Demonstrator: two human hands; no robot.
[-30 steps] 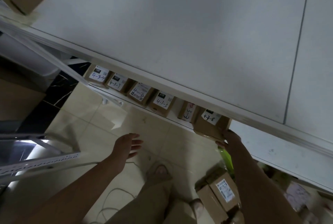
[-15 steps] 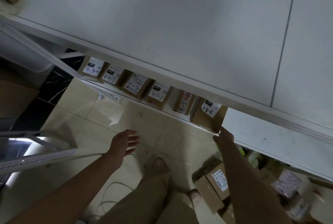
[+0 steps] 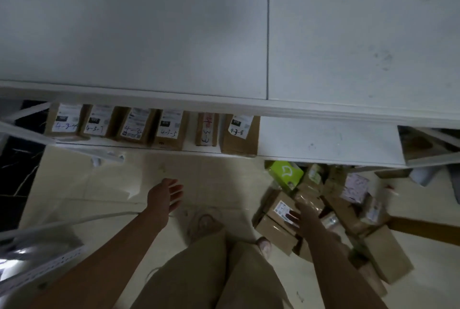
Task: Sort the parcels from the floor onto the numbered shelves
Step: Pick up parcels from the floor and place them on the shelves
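Here, in the lower middle of the frame, the left hand (image 3: 164, 196), hanging over the pale floor (image 3: 199, 166), fingers loosely apart, holding nothing. To the lower right, the right hand (image 3: 302, 216), blurred, fingers straight and spread, reaching down over a brown box with a white label (image 3: 276, 211) at the near edge of the heap of parcels (image 3: 343, 209) on the floor; touching it or just above it, impossible to tell. Higher in that heap, a bright green packet (image 3: 286, 173), just below the shelf edge. Across the middle left, on the lower white shelf (image 3: 331, 139), a row of six brown boxes (image 3: 171, 129) side by side with hand-marked labels; at its right end the box marked 4-3-8 (image 3: 240, 137), with bare shelf board to its right. Filling the upper half, a wide white top shelf (image 3: 149, 35). At the bottom centre, tan trousers (image 3: 199, 271) and two feet.
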